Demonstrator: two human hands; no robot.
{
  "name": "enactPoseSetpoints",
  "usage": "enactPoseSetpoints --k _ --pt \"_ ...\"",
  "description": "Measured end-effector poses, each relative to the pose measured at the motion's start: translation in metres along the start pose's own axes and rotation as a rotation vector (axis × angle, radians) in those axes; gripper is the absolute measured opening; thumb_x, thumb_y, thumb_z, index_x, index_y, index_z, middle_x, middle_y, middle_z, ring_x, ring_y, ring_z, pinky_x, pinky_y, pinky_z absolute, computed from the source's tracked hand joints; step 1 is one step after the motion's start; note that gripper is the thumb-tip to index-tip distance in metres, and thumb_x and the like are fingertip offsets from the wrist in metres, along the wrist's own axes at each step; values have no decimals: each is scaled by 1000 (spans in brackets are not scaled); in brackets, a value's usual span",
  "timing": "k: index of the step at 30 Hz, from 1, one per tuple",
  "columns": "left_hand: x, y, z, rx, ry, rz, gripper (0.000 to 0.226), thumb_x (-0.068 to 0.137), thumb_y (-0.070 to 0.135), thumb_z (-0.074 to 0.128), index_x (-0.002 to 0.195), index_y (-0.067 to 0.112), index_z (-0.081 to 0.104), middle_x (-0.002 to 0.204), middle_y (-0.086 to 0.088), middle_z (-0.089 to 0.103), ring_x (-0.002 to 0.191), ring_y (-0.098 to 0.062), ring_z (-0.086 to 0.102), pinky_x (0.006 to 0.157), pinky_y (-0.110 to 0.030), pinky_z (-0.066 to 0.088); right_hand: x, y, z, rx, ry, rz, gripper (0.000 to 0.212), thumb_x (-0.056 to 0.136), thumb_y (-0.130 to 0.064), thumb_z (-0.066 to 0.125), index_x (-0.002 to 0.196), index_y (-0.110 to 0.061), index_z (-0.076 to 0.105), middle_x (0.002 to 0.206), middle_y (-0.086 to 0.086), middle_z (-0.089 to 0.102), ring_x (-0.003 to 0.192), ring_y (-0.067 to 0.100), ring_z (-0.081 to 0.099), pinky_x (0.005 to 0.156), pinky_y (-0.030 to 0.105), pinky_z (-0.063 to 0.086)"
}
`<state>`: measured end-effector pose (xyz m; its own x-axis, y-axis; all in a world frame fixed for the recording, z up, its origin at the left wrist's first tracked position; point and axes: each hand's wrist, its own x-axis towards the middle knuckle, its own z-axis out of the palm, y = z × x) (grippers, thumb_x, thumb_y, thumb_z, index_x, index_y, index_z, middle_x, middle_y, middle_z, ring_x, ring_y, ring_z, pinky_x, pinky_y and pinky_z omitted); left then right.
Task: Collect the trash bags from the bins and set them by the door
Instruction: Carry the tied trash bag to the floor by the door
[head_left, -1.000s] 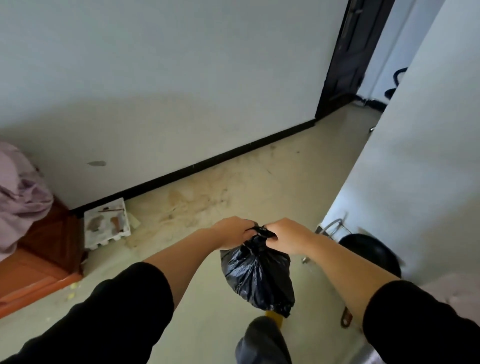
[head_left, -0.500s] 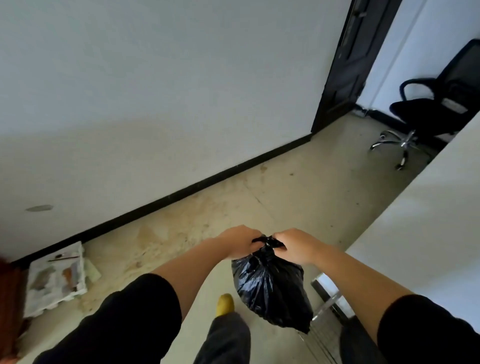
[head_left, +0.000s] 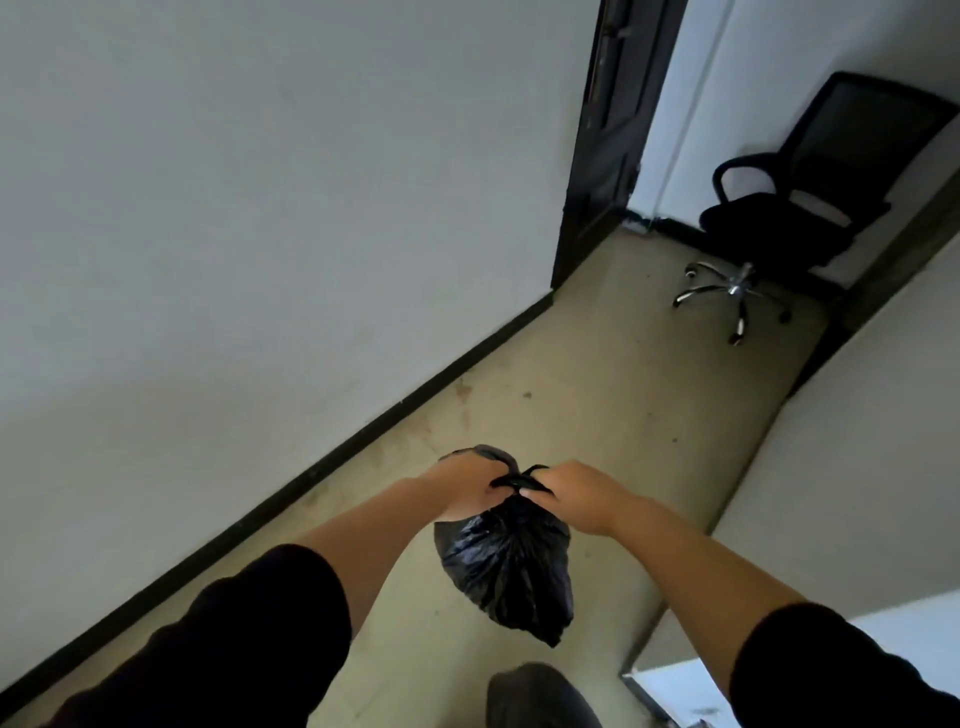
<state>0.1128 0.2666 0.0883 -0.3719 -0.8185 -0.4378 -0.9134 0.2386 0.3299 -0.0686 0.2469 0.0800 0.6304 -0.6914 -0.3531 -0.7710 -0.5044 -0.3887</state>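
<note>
Both hands, left hand and right hand, pinch the black trash bag neck at lower center, maybe mid-knot; dark door stands upper right.

chair: black office type, chrome star base, far right, beyond hallway
floor: beige, stained, scuffed
wall: white, left side
baseboard: black, along left wall
partition: white, right side

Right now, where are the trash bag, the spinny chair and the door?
black trash bag (head_left: 506, 566): head view, bulging middle.
office chair (head_left: 769, 221): head view, seat cushion.
dark door (head_left: 605, 135): head view, door panel.
</note>
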Motion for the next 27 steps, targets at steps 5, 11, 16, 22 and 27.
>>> enactPoseSetpoints --k 5,11,16,22,27 --pt "102 -24 -56 -8 15 16 25 98 30 40 108 14 57 92 -4 60 83 -24 55 72 -36 43 73 64 -54 11 30 47 35 99 -37 36 84 -9 51 81 11 57 73 25 51 66 38 40" --pt "222 -30 -119 -35 -22 -24 23 96 29 42 105 14 57 102 -9 64 93 -28 58 77 -36 44 152 154 -119 15 7 55 36 98 -39 38 94 -9 57 96 18 65 86 32 61 67 34 40" --pt "314 -26 -163 -81 -59 -27 25 96 27 42 107 11 57 102 -13 65 93 -31 60 78 -40 46 207 226 -173 15 -47 71 37 98 -39 37 98 -8 58 100 17 64 89 31 61 71 36 43" --pt "429 -37 -238 -42 -26 50 24 97 25 41 112 16 58 106 -11 64 96 -28 58 72 -32 39 284 306 -246 49 -8 123 34 99 -36 38 92 -10 58 96 17 66 83 29 61 68 34 42" --pt "532 -61 -294 18 -53 143 30 97 25 41 121 15 55 113 -11 63 102 -29 58 78 -31 40 352 367 -294 134 29 214 34 98 -35 39 98 -8 60 97 17 67 82 28 61 67 32 41"
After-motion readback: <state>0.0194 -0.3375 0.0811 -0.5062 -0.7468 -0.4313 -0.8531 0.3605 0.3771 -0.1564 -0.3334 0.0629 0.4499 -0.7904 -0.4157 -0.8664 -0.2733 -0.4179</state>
